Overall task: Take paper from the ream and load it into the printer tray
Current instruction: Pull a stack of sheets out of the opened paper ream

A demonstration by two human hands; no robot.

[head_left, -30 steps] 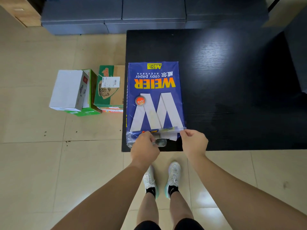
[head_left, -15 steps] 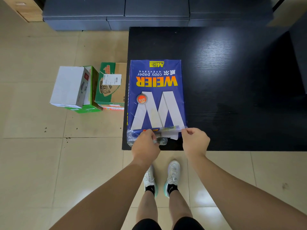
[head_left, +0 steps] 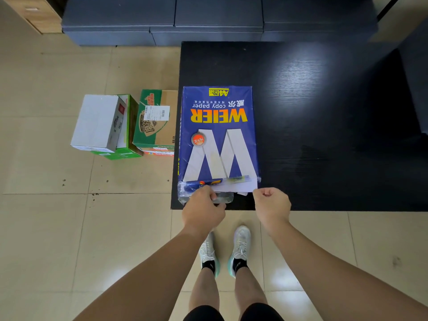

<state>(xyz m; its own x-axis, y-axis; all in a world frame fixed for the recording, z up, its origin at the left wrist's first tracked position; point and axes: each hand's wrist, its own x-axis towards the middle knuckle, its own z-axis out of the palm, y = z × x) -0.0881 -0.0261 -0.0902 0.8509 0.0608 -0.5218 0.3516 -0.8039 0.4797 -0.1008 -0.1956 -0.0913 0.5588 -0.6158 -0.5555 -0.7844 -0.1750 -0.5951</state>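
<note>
A blue ream of copy paper (head_left: 217, 133) lies flat at the near left corner of the black table (head_left: 324, 126). Its near end is torn open, and white sheets (head_left: 236, 187) show under loose clear and blue wrapper. My left hand (head_left: 203, 209) grips the wrapper flap at the near left corner of the ream. My right hand (head_left: 272, 205) is a closed fist just off the ream's near right corner, apart from the paper. No printer is in view.
Cardboard boxes stand on the tiled floor left of the table: a white one (head_left: 97, 122) and a green and brown one (head_left: 156, 119). Dark grey cabinets (head_left: 162, 22) run along the back. My feet (head_left: 227, 249) are at the table's near edge.
My right hand has let go of the ream's near right corner and drawn back slightly towards me. My left hand stays on the wrapper flap.
</note>
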